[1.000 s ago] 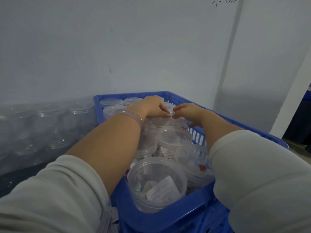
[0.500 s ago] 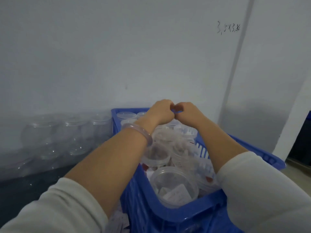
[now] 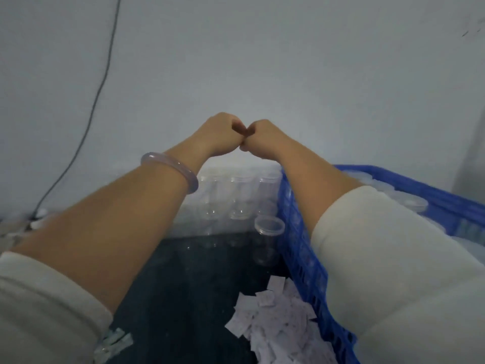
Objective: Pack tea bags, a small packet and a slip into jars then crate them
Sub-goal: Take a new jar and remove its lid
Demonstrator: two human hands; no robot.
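My left hand (image 3: 223,135) and my right hand (image 3: 259,137) are raised in front of the wall, both curled into fists with the knuckles touching. Nothing shows in either fist. They hover above a row of empty clear jars (image 3: 269,225) standing against the wall. The blue crate (image 3: 301,245) stands to the right, mostly under my right sleeve, and a few lidded jars (image 3: 416,204) show inside it. A heap of white paper slips (image 3: 278,319) lies on the dark table beside the crate's left wall. Small pale packets (image 3: 112,342) lie at the bottom left.
A black cable (image 3: 97,82) runs down the wall at the left to the table's back corner. A pale bracelet (image 3: 170,166) sits on my left wrist. The dark tabletop (image 3: 189,285) shows between my arms.
Both hands have lifted out of the crate, away from its jars, and moved up and left with the fists together. The view has swung left, so the crate now sits at the right.
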